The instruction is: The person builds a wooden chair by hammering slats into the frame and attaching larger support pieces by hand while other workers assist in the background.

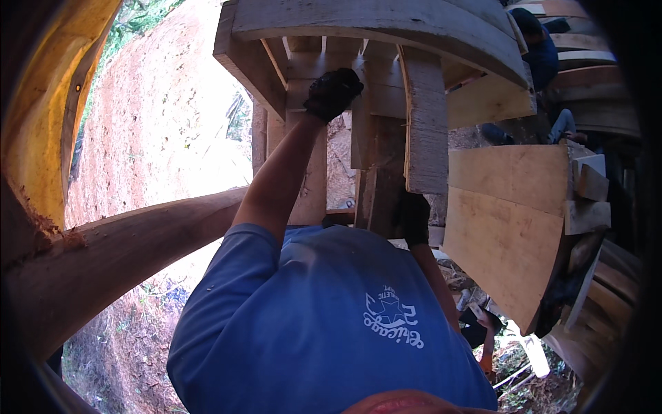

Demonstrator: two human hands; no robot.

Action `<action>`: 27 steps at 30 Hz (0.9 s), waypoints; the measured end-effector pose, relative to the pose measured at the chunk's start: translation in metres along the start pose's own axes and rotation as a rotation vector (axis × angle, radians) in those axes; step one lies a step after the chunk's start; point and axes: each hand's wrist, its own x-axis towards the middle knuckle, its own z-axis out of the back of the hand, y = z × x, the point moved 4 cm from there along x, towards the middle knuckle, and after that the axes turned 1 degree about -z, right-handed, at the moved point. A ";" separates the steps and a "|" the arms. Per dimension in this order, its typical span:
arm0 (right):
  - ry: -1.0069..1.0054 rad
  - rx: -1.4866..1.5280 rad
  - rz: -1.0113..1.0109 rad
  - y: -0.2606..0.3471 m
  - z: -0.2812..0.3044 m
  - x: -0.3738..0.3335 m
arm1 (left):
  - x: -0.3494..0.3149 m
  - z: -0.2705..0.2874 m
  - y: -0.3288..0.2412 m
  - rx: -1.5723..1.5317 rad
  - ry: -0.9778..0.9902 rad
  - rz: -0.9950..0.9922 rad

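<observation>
My left hand (334, 93), in a black glove, is raised in front of a pale wooden frame (386, 19) with slats. Its fingers are curled closed beside an upright wooden board (362, 138); what they grip, if anything, is hidden. Lower down, my right hand (415, 215), also in a dark glove, is next to the lower part of a darker plank (386, 181). Deep shadow hides the fingers of that hand. A short, rough-edged board (424, 124) hangs from the frame just above it.
A curved timber beam (152, 231) crosses at the left, near a yellow sheet (45, 96). Wide light boards (507, 214) and stacked lumber (600, 83) stand at the right. Another person (541, 55) is at the upper right; another person's arm (488, 338) shows at the lower right.
</observation>
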 end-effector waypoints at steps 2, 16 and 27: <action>0.011 0.006 0.088 0.013 0.015 0.005 | -0.006 -0.002 0.009 0.060 -0.085 -0.019; -0.072 0.334 -0.094 -0.026 -0.027 -0.012 | -0.021 0.001 -0.034 -0.068 -0.127 -0.005; -0.178 0.426 -0.108 0.004 0.010 -0.006 | -0.014 -0.025 0.018 -0.006 -0.114 -0.139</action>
